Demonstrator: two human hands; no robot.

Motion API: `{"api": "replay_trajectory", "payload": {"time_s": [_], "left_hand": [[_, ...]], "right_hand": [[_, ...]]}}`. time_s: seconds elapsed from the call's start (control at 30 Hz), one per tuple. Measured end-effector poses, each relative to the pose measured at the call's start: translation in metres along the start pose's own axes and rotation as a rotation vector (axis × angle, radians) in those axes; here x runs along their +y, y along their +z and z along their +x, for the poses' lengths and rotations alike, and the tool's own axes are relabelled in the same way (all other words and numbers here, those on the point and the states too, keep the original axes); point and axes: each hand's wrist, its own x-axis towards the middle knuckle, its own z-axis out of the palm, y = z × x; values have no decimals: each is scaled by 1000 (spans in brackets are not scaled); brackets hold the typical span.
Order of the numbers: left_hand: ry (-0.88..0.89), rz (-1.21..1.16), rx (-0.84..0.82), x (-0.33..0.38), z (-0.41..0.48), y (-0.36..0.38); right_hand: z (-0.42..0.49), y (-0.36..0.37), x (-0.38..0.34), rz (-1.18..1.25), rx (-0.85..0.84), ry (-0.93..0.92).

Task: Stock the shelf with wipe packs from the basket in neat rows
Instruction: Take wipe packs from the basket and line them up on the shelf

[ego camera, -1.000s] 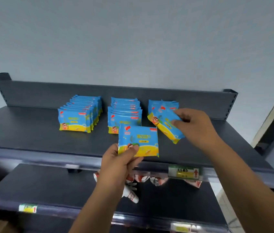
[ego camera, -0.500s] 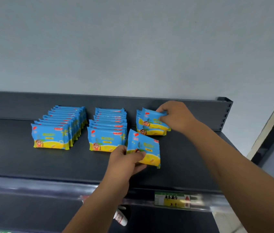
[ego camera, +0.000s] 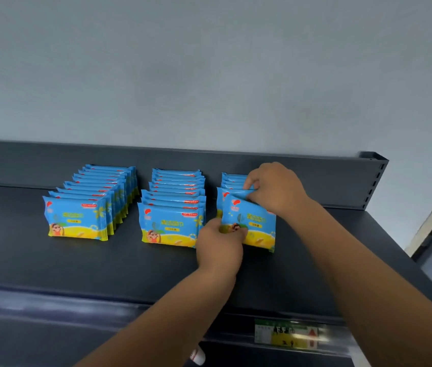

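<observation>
While two full rows of wipe packs stand upright on a dark, matte metal shelf, a person's hands work at a shorter right row near the shelf's right end. The left hand pinches the lower left corner of a pack, a flat, glossy plastic rectangle in blue and yellow with a cartoon figure, red mark and crimped side seams. The pack stands tilted at the front of the right row, its bottom edge on the shelf and its top leaning back against the packs behind. The right hand reaches over from the right, fingers curled down onto the top edges of that row's front packs (just which pack they grip cannot be told), directly above and behind the left hand. The left row and middle row run from near the shelf's low back panel toward the front, faces forward, with bare shelf between them. A green and yellow tag sits blurred on the shelf's front edge below the right forearm. A plain grey wall rises behind.
</observation>
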Motion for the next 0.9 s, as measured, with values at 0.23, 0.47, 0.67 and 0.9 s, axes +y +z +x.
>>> {"api": "replay_trajectory", "payload": {"time_s": [0.23, 0.47, 0.67, 0.9], "left_hand": [[-59, -67, 7, -3, 6, 21], [-67, -5, 136, 0, 10, 34], [-103, 44, 125, 11, 0, 40], [-86, 86, 10, 15, -5, 34]], "right_hand": [[-6, 7, 11, 129, 101, 35], [-22, 12, 23, 227, 41, -95], [-23, 28, 23, 195, 171, -147], [-29, 31, 15, 103, 251, -163]]}}
